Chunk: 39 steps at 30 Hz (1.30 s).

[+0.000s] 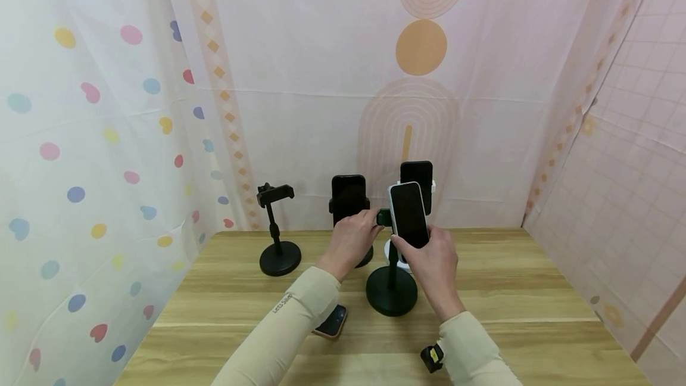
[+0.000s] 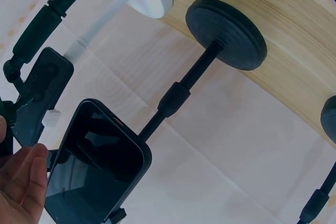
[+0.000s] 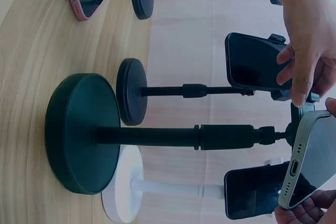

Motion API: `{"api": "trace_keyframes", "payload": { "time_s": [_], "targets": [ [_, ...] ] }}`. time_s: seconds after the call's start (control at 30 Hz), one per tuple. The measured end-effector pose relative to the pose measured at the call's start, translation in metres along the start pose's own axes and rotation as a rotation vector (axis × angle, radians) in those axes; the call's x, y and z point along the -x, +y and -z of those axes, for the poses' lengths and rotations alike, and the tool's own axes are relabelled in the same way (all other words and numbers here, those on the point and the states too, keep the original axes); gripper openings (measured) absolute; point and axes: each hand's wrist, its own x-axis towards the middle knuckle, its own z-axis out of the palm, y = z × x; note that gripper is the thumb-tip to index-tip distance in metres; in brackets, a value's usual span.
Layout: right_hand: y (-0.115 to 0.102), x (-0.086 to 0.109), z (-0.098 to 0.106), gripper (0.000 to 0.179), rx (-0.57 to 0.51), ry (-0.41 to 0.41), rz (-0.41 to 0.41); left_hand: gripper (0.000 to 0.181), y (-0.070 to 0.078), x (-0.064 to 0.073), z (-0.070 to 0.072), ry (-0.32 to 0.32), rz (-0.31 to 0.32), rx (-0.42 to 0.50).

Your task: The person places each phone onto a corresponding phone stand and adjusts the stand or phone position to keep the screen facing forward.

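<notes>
My right hand (image 1: 438, 264) grips a phone in a pale case (image 1: 409, 214), held upright with its dark screen towards me. At the top of a dark green phone stand (image 1: 392, 294), the fingers of my left hand (image 1: 354, 236) pinch one side of the green clamp (image 1: 383, 217). The phone is right at this clamp and overlaps it in the head view. In the right wrist view, the phone's bottom edge with its charging port (image 3: 294, 169) shows, and my left fingertips meet the clamp's edge. The stand's round base sits on the table.
Behind stand a black stand holding a phone (image 1: 348, 195) and a white stand (image 3: 123, 187) holding another phone (image 1: 418, 174). A black stand with a bare clamp (image 1: 280, 258) is at the left. A pink-cased phone (image 1: 333, 321) and a small black item (image 1: 432, 358) lie on the wooden table (image 1: 509, 290).
</notes>
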Motion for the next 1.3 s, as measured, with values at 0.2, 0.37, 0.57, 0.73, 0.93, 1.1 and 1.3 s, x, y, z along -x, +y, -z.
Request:
{"api": "trace_keyframes", "payload": {
  "time_s": [0.2,0.37,0.57,0.73,0.93,1.1,1.3],
  "targets": [
    [-0.004,0.001,-0.005,0.066,-0.017,0.009,0.012,0.033,-0.001,0.001,-0.003,0.019,0.003,0.012],
    [-0.006,0.0,-0.008,0.064,-0.045,0.013,0.016,0.033,-0.002,0.001,-0.004,0.017,-0.005,0.018],
    [-0.01,0.001,-0.011,0.063,-0.066,0.015,0.026,0.034,-0.003,0.0,-0.004,0.009,-0.01,0.035],
    [-0.01,0.002,-0.014,0.062,-0.076,0.031,0.031,0.036,-0.005,0.001,-0.005,0.025,-0.027,0.049],
    [-0.009,0.004,-0.017,0.06,-0.084,0.053,0.047,0.034,-0.007,0.002,-0.006,0.048,-0.047,0.081],
    [-0.009,0.008,-0.02,0.063,-0.094,0.058,0.024,0.031,-0.007,0.003,-0.007,0.061,-0.048,0.085],
    [-0.01,0.01,-0.024,0.066,-0.105,0.039,-0.002,0.026,-0.008,0.004,-0.007,0.063,-0.04,0.093]
  ]
}}
